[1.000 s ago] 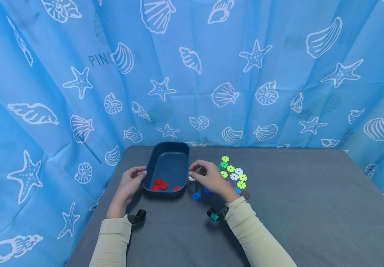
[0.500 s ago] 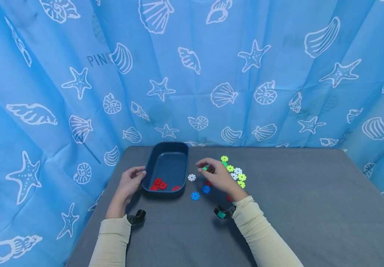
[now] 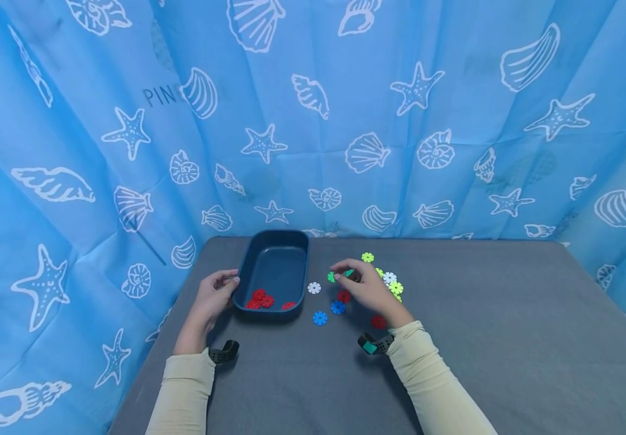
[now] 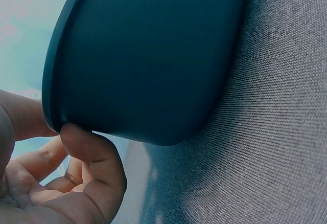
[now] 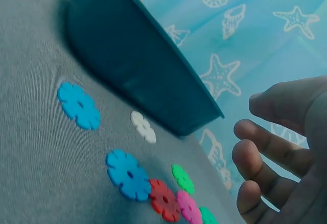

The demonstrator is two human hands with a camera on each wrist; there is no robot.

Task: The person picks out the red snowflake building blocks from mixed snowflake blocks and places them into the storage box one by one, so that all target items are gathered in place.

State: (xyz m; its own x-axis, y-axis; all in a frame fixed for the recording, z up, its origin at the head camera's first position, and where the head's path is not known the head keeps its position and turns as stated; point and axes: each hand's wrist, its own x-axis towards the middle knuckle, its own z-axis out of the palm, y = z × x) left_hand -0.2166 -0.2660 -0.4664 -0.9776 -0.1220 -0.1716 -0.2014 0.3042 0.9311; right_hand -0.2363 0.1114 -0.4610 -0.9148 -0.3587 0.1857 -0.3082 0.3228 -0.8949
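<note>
My left hand (image 3: 212, 300) pinches the near left rim of a dark blue rectangular tub (image 3: 276, 269). In the left wrist view, thumb and fingers take hold of the corner of the same tub (image 4: 148, 55). Red snowflake discs (image 3: 259, 296) lie inside, at its near end. To the right of the tub, my right hand (image 3: 364, 285) hovers over loose discs, its fingers relaxed and apart. Nothing shows between its thumb and fingers (image 5: 255, 137) in the right wrist view. Close under it lie a red disc (image 3: 343, 296) and a green disc (image 3: 332, 277).
A white disc (image 3: 314, 288) and two blue discs (image 3: 320, 318) lie between the tub and the right hand. Another red disc (image 3: 378, 321) rests near the right wrist. Yellow-green discs (image 3: 396, 287) lie beyond the hand. A blue shell-patterned curtain (image 3: 313, 151) hangs behind the grey-covered table (image 3: 481, 326).
My right hand has moved right, from the tub's right rim to over the loose discs, uncovering the white, blue and red ones. The left hand and the tub stay put.
</note>
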